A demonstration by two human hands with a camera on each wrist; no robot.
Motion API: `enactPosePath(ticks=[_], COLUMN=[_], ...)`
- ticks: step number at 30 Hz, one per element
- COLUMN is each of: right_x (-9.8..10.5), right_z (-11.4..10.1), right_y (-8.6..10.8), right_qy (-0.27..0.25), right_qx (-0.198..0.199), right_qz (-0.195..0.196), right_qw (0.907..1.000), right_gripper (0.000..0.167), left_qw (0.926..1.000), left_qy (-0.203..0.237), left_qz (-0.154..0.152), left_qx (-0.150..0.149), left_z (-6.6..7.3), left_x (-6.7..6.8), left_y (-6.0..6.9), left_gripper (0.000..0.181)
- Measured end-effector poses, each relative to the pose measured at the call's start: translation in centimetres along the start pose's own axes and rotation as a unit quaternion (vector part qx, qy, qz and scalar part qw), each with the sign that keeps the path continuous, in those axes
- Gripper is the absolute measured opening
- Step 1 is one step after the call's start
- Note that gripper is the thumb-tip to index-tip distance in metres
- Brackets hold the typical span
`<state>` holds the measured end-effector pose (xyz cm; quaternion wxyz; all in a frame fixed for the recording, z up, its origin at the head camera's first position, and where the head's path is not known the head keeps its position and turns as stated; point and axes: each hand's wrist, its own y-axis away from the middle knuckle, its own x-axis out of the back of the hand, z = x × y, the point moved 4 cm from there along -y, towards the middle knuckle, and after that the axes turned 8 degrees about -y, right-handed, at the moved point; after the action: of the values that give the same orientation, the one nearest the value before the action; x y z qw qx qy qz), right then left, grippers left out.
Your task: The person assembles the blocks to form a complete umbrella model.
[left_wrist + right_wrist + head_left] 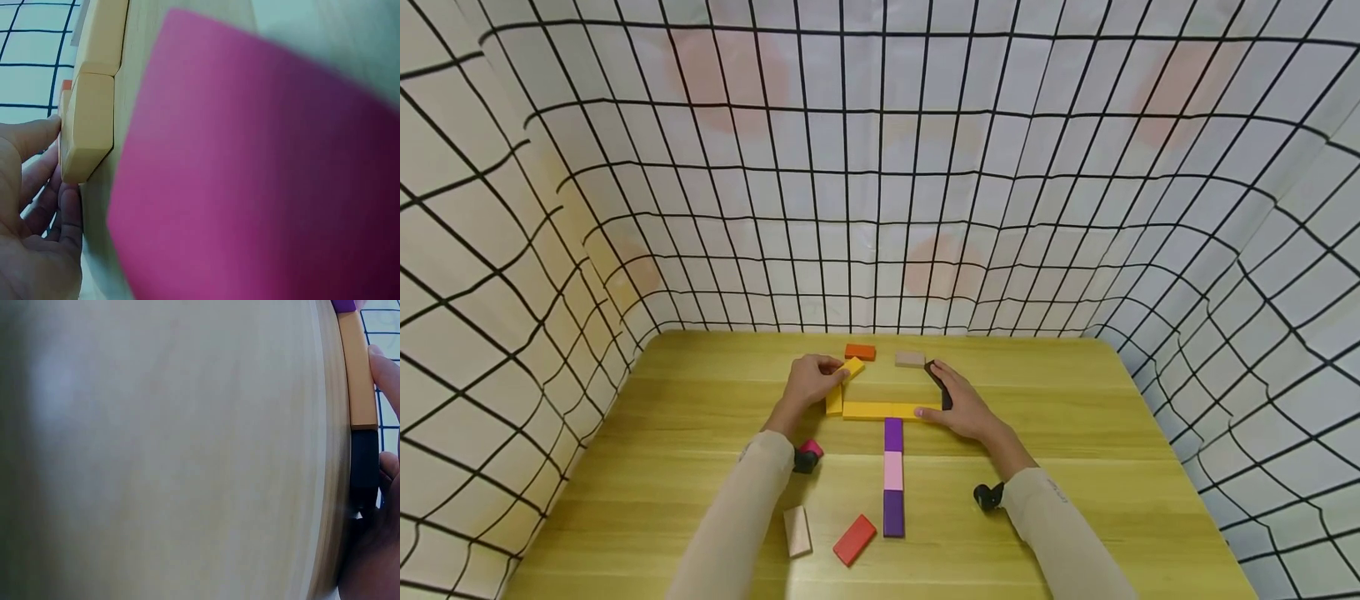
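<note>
My left hand (811,382) pinches a slanted yellow block (854,367) between thumb and fingers. Just below it, another yellow block (834,403) stands at the left end of a yellow row (868,411). My right hand (966,408) lays its thumb on that row's right end. Its other fingers stretch along black blocks (945,395), partly covered by the hand. From the row's middle, a purple block (892,434), a pink block (892,471) and a second purple block (893,513) run toward me. A magenta block (237,162) looms large in the left wrist view.
An orange block (860,352) and a greyish block (910,358) lie at the back of the wooden table (1052,525). Nearer me are a pale wooden block (797,532) and a red block (854,540). Grid-patterned cloth (880,192) encloses the table's back and sides.
</note>
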<state>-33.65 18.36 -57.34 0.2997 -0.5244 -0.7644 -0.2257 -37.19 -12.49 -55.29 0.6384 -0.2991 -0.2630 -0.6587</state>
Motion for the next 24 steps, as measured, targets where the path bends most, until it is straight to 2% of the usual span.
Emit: enactPosePath(ticks=[6,24], right_x=[-0.07,0.03], right_z=[0.11,-0.14], right_y=[-0.05,0.1], right_qy=[0.001,-0.002], right_qx=[0.004,0.003], right_qz=[0.005,0.0], right_qw=[1.0,1.0], right_gripper=[0.105,0.105], left_qw=[0.9998,0.9995], left_qy=[-0.005,0.007], left_qz=[0.002,-0.004], left_qx=[-0.017,-0.03], left_z=[-0.08,-0.2], left_x=[-0.1,-0.06], left_y=[-0.18,0.06], left_gripper=[0.026,0.025])
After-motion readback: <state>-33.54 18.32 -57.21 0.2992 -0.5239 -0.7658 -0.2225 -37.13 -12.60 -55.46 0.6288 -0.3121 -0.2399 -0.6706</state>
